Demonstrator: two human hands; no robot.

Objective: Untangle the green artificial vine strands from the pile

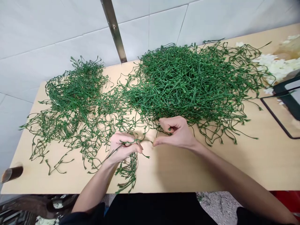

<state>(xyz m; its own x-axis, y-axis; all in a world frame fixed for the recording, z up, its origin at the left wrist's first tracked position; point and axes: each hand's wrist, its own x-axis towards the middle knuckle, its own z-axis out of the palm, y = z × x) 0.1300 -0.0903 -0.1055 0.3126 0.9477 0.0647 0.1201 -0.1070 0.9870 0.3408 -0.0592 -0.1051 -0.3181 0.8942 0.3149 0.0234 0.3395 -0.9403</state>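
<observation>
- Head view: green stems (146, 140) sit in the left hand (125, 146), pinched between its thumb and curled fingers, and one thin length spans towards the right hand (177, 132).
- What could go wrong: if the left pinch slackened, the thin stems could slide out. A hard pull across the gap might bend or snap one, and the forked ends could hook on neighbours and drag extra strands along.
- Position: the held stems lie in and just beside the left hand, between the two hands; one tip pokes out below the left thumb.
- The hands are apart. The right one has curled fingers with its thumb held away from them, near the end of the spanning length. A green speck shows at those fingers, but I cannot tell whether they grip it.
- Below the left hand, towards the person, a small bunch (129, 175) trails to the near edge of the desk (187, 175); whether that hand also holds it is unclear.
- Left of the left hand, a scatter of loose stems (70, 126) spreads out, with a smaller heap (77, 90) beyond it.
- Just beyond the right hand rises a large tangled heap (182, 81), close enough to snag a sleeve or finger.
- Well right of both hands are white flowers (273, 67) and a black-edged object (290, 93).
</observation>
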